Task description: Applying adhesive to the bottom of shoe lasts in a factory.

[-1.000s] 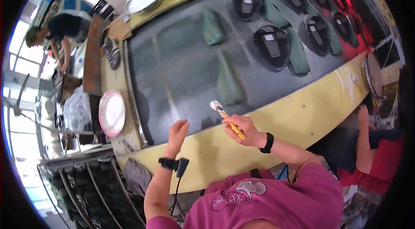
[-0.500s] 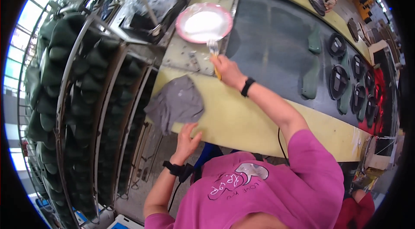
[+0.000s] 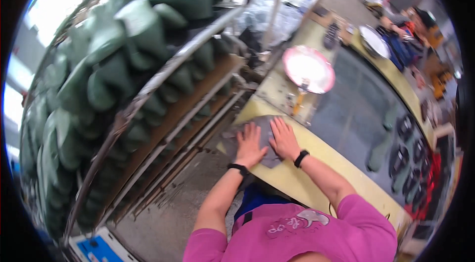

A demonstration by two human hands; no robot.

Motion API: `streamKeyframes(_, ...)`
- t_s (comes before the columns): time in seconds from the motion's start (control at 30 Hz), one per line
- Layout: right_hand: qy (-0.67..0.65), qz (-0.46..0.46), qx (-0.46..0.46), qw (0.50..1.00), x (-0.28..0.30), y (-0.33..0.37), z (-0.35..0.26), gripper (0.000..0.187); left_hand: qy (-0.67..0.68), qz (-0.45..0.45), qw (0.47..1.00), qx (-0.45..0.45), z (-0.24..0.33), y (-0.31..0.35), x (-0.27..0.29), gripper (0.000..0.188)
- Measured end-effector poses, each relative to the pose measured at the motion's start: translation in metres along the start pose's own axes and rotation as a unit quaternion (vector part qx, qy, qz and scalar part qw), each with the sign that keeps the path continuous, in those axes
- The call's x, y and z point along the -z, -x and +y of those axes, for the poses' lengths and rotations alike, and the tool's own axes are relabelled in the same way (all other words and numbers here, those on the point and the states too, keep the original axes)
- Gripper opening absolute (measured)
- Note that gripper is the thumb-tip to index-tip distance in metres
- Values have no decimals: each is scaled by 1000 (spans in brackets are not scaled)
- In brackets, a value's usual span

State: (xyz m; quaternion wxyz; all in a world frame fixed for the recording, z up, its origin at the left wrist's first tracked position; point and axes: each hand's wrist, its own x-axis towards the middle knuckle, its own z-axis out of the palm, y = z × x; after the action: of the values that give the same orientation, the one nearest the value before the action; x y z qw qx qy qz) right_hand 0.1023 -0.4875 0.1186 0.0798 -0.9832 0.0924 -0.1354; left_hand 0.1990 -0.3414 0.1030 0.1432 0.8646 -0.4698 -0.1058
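Note:
A grey cloth (image 3: 271, 159) lies spread at the near left end of the pale yellow table. My left hand (image 3: 251, 147) rests on it with the fingers spread. Just to its right, my right hand (image 3: 284, 139) is also laid on the cloth, fingers stretched out. Neither hand grips anything that I can see. Beyond the hands stands a pink-rimmed plate (image 3: 326, 59) with a white inside. A brush with a yellow handle (image 3: 298, 102) leans at the plate's near edge, its bristles toward the white.
On my left rises a metal rack (image 3: 148, 91) full of dark green shoe lasts (image 3: 106, 39). A dark conveyor belt (image 3: 346, 98) carries shoe soles (image 3: 398, 160) and green pieces toward a red glow. Across it, another person (image 3: 403, 39) sits near a white basin (image 3: 374, 43).
My right hand has let go of the brush, which now rests by the plate, and has come down onto the cloth. My left hand has moved onto the cloth. The view has swung left.

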Motion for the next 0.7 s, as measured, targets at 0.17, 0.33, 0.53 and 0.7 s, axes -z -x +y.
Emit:
streamKeyframes(0.17, -18, -127, 1, 992, 6, 54, -20, 73, -43, -16, 998, -35, -11, 29, -5, 83)
streamKeyframes(0.33, -29, -278, 97, 955, 38, 60, -8, 71, 137, -65, 986, -70, -8, 61, 43, 68)
streamKeyframes(0.53, -260, 66, 217, 939, 151, -68, -55, 53, 27, 253, 954, -157, 26, 89, 252, 47)
streamKeyframes(0.7, -336, 203, 295, 871, 209, -196, -131, 48, -222, 318, 915, -110, 0, 103, 401, 48)
